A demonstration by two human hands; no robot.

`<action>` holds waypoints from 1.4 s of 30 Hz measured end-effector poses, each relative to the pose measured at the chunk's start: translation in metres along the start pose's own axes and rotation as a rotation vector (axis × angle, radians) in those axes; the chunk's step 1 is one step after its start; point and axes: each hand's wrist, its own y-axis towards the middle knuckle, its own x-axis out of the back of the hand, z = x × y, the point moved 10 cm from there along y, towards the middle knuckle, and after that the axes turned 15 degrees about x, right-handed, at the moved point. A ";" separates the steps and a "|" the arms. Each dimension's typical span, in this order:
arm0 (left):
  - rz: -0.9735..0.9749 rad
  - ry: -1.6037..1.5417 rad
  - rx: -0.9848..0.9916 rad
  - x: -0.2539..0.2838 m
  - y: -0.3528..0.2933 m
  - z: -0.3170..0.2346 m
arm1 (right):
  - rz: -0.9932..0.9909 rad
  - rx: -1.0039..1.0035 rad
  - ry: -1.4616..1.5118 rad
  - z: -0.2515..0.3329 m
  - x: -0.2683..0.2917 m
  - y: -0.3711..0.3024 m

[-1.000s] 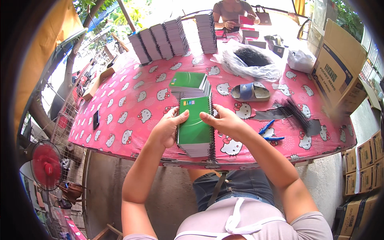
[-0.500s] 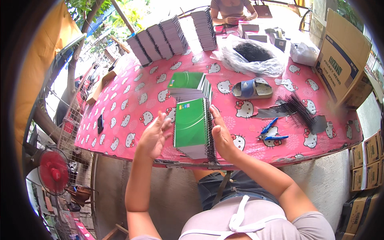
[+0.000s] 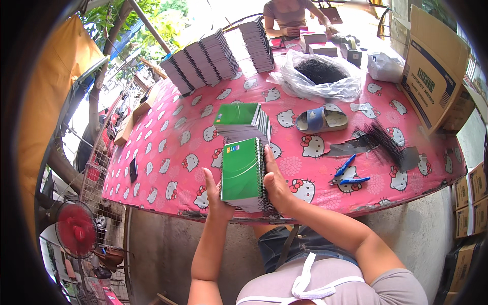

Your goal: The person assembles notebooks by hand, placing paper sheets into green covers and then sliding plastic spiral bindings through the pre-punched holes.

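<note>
While the left hand (image 3: 216, 195) and right hand (image 3: 277, 185) are clamping a stack of green-covered, spiral-bound notebooks (image 3: 243, 175) at the pink patterned tablecloth's (image 3: 168, 147) six o'clock edge, loose copies risk slipping off.

A: State the position of both hands.

B: The left hand (image 3: 214, 195) and right hand (image 3: 275, 184) clamp a stack of green spiral notebooks (image 3: 242, 174) from either side, at the near edge of the pink patterned table (image 3: 168, 147).

A: Adjacent items?

B: A second green notebook stack (image 3: 240, 118) lies just beyond. Blue pliers (image 3: 348, 173) lie to the right, near black spiral wires (image 3: 382, 141). A sandal (image 3: 321, 118) lies farther back.
</note>
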 end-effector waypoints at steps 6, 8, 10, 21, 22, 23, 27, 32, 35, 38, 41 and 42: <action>-0.088 0.287 -0.639 -0.003 -0.039 -0.004 | -0.095 -0.095 0.062 -0.033 0.032 0.042; -0.094 0.429 -0.735 -0.012 -0.042 0.005 | -0.104 -0.103 0.124 -0.060 0.033 0.057; -0.181 0.428 -0.675 0.002 -0.037 0.019 | -0.008 -0.228 0.035 -0.080 0.029 0.057; -0.409 0.588 -0.613 0.021 -0.030 0.021 | -0.074 -0.243 0.015 -0.089 0.020 0.063; -0.409 0.609 -0.617 0.022 -0.030 0.022 | -0.080 -0.243 0.035 -0.086 0.017 0.062; -0.383 0.579 -0.633 0.019 -0.030 0.021 | -0.088 -0.248 0.052 -0.087 0.019 0.061; -0.293 0.527 -0.776 0.017 -0.035 0.011 | 0.056 -0.163 0.004 -0.071 0.021 0.049; -0.274 0.992 -0.271 0.055 -0.020 0.043 | -0.073 -0.906 0.120 -0.074 0.060 -0.080; -0.350 1.328 -0.361 0.036 -0.021 0.043 | -0.011 -1.011 0.328 -0.044 0.031 -0.089; -0.426 1.328 -0.374 0.041 -0.015 0.039 | 0.060 -0.968 0.343 -0.038 0.010 -0.082; -0.407 1.226 -0.390 0.044 -0.020 0.033 | 0.115 -0.951 0.263 -0.039 -0.002 -0.069; -0.390 1.168 -0.351 0.051 -0.021 0.031 | 0.150 -0.963 0.243 -0.042 -0.009 -0.066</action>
